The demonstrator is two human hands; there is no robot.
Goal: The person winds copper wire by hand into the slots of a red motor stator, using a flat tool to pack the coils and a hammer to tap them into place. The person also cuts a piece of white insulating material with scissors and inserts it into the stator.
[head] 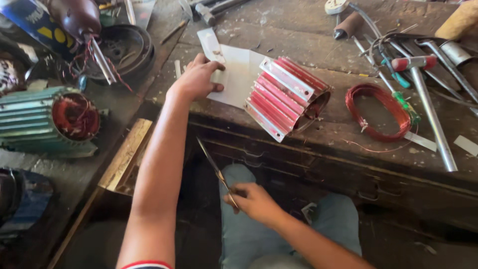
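The left hand (199, 79) presses flat on the white sheet (234, 74) on the workbench (318, 144). The right hand (251, 201) grips scissors (216, 172) (blades toward 11 o'clock); the sheet lies at 12 o'clock, touching the red finned motor housing (286, 97)

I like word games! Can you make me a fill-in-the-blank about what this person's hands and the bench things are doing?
1. The left hand presses on a sheet of white ____.
2. The right hand holds a pair of ____.
3. The finned motor housing on the bench is painted ____.
4. The coil of wire lies to the ____ of that housing.

Missing words: paper; scissors; red; right
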